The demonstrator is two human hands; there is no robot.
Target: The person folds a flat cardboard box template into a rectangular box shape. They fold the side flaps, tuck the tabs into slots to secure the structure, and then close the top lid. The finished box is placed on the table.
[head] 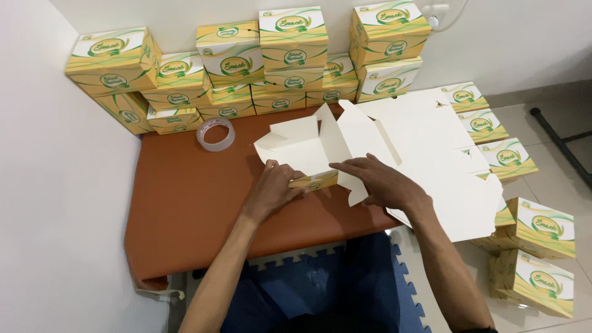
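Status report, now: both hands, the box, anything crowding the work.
Left hand pressing the half-folded box near wall. Right hand flat on its side flap. Tape roll clear to the left; flat blanks overlap on the right.

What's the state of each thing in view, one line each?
Half-folded box: open, flaps up, white inside showing.
Left hand: pressing the box's near wall.
Right hand: flat on the box's right flap.
Flat box blanks: unfolded, stacked beside the box.
Tape roll: lying flat, untouched.
Finished boxes: closed, stacked along the wall.
Boxes on floor: closed.
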